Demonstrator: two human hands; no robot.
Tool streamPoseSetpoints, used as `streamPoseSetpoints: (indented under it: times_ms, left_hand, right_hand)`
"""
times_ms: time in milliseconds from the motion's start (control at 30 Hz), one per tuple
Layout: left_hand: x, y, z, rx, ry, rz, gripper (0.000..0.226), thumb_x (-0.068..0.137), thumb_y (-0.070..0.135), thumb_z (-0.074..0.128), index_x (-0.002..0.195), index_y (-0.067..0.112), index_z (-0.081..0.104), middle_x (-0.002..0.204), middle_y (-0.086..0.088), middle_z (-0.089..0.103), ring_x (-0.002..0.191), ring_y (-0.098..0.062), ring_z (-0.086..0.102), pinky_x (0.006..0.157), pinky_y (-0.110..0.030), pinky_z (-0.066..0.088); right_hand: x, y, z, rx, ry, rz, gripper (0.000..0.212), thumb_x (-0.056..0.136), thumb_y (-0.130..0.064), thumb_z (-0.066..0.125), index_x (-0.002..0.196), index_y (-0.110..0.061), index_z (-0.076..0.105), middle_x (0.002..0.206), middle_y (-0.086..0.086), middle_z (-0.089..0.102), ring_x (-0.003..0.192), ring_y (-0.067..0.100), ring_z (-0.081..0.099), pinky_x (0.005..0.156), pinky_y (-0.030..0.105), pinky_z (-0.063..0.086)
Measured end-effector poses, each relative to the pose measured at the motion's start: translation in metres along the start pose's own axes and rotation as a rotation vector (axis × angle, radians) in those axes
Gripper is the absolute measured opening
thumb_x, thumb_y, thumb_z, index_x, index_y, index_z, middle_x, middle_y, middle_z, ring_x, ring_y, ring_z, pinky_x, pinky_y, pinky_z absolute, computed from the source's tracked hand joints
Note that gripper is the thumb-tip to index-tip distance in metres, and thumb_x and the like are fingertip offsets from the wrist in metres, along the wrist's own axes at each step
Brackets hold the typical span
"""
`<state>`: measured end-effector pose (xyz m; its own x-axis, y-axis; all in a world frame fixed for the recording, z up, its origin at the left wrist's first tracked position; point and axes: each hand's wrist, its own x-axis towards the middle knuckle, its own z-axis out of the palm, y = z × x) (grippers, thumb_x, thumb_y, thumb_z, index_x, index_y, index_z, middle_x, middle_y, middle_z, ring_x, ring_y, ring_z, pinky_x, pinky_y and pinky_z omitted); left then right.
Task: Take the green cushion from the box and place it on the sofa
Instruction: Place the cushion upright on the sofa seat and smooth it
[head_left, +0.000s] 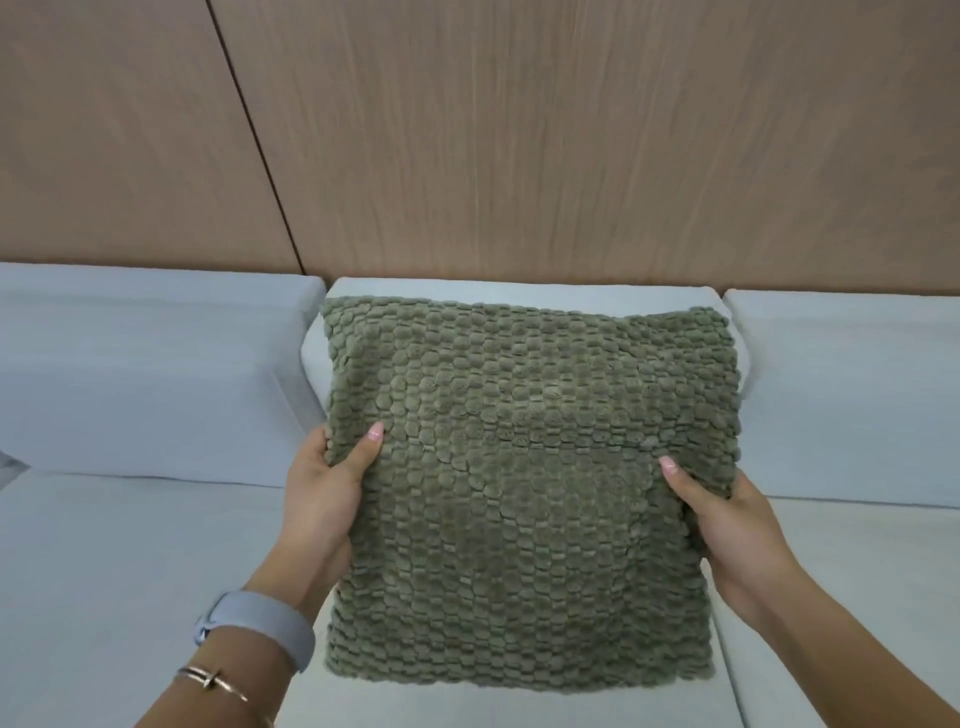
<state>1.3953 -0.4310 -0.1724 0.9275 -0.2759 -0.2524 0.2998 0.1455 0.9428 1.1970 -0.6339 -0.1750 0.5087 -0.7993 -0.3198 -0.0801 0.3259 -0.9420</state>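
Observation:
The green cushion (524, 483), square with a bumpy woven texture, fills the middle of the head view. It stands tilted against the middle back cushion of the pale grey sofa (130, 545), and its lower edge looks to rest on the seat. My left hand (332, 493) grips its left edge, thumb on the front. On the right edge, my right hand (727, 525) holds it the same way. The box is not in view.
The sofa has back cushions to the left (156, 364) and right (841, 384) of the green one, with bare seat on both sides. A brown wood-panelled wall (519, 130) rises directly behind the sofa.

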Motion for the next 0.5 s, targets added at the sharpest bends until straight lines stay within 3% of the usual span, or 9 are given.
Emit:
streamPoseSetpoints:
  times_ms: [133,233,333,500]
  left_hand:
    - [0.027,-0.044,-0.002,-0.018,-0.035,-0.02,0.015,0.085,0.016,0.063,0.1,0.019,0.064,0.099,-0.005,0.073,0.082,-0.015,0.072,0.06,-0.026,0.057]
    - [0.038,-0.074,-0.006,-0.01,-0.024,-0.028,0.016,0.085,0.014,0.061,0.1,0.017,0.065,0.098,-0.003,0.073,0.076,-0.011,0.072,0.057,-0.023,0.056]
    - [0.046,-0.093,-0.009,-0.013,-0.023,-0.04,0.02,0.086,0.014,0.06,0.105,0.017,0.064,0.101,-0.003,0.072,0.084,-0.014,0.071,0.061,-0.026,0.057]
    - [0.065,-0.102,-0.004,-0.052,-0.064,-0.033,0.019,0.088,0.013,0.058,0.106,0.014,0.063,0.104,-0.006,0.072,0.087,-0.017,0.071,0.064,-0.027,0.058]
  right_hand:
    - [0.029,0.036,0.0,0.003,0.001,-0.014,0.029,0.086,-0.02,0.062,0.115,-0.025,0.058,0.102,-0.008,0.069,0.092,0.012,0.065,0.065,0.027,0.049]
    - [0.043,0.063,-0.003,-0.013,0.011,-0.008,0.033,0.087,-0.018,0.061,0.119,-0.024,0.057,0.108,-0.006,0.068,0.096,0.013,0.064,0.072,0.03,0.05]
    - [0.052,0.086,-0.002,-0.006,0.007,0.004,0.037,0.087,-0.016,0.06,0.123,-0.023,0.056,0.11,-0.006,0.067,0.1,0.014,0.063,0.081,0.033,0.05]
    - [0.068,0.096,0.002,0.025,0.023,0.009,0.034,0.087,-0.016,0.059,0.121,-0.023,0.057,0.109,-0.005,0.068,0.1,0.015,0.064,0.076,0.031,0.05]
